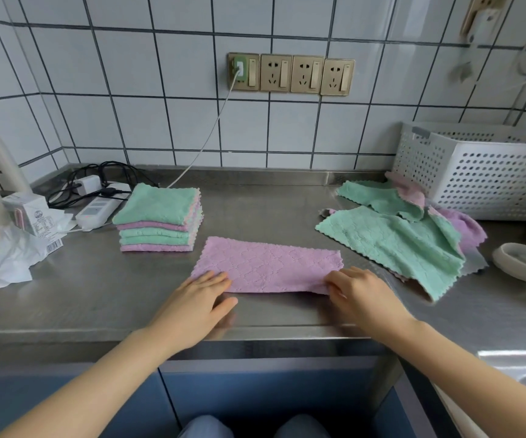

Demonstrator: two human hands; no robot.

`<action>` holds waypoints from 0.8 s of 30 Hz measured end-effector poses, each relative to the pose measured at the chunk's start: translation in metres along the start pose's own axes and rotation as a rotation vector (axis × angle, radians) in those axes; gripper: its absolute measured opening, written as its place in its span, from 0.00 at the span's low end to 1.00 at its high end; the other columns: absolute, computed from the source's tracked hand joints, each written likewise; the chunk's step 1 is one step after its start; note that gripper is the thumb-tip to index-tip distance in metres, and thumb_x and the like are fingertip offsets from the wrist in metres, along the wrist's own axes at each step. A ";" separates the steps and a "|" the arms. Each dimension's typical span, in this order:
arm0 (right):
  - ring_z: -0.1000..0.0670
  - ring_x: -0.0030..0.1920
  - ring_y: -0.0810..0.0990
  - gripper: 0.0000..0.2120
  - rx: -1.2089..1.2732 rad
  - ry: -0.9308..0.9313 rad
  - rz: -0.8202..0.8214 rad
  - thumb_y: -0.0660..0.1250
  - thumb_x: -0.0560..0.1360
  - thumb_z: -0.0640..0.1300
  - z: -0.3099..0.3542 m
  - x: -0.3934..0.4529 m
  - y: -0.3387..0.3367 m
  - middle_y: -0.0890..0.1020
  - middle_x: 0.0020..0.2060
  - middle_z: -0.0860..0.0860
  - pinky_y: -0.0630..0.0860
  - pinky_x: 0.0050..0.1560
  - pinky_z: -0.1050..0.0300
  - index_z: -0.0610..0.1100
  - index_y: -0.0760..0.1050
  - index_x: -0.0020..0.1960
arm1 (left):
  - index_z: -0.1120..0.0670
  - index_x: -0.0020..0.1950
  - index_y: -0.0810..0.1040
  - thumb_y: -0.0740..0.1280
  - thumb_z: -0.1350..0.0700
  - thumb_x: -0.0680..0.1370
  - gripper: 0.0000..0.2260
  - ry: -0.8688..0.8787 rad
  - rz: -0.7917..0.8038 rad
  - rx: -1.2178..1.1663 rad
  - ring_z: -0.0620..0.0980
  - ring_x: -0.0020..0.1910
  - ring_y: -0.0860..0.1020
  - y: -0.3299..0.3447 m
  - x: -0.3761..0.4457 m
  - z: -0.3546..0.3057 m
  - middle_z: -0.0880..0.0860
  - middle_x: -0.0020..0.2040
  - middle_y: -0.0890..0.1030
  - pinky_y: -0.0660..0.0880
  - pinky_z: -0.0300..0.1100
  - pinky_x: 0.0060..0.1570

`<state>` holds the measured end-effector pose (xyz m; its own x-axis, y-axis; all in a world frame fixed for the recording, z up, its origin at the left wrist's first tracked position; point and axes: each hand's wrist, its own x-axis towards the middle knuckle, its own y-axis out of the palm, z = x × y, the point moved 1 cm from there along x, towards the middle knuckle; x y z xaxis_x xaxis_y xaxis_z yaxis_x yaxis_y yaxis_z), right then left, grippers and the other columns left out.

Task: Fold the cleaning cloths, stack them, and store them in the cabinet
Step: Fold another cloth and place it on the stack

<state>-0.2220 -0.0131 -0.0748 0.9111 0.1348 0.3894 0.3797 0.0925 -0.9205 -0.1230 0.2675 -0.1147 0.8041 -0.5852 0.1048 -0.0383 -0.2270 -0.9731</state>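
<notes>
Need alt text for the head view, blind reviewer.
Both hands, left hand and right hand, hold the near edge of a half-folded pink cloth on a steel counter. Folded stack left, unfolded cloths right.

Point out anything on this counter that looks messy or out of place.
The unfolded cloths lie in a rumpled heap beside the white basket, overlapping at odd angles. Crumpled white wrapping litters the left end. The folded stack sits tidy.
</notes>
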 end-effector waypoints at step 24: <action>0.56 0.59 0.77 0.26 0.519 -0.053 0.197 0.70 0.72 0.42 0.015 -0.004 0.017 0.78 0.61 0.54 0.67 0.59 0.73 0.50 0.70 0.69 | 0.33 0.64 0.72 0.60 0.49 0.77 0.18 0.218 0.070 -0.625 0.34 0.69 0.66 -0.003 -0.023 -0.016 0.32 0.66 0.72 0.61 0.33 0.70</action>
<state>-0.2217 0.0031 -0.0914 0.9427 0.2466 0.2246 0.0620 0.5321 -0.8444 -0.1508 0.2698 -0.1109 0.6512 -0.7441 0.1490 -0.4758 -0.5533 -0.6837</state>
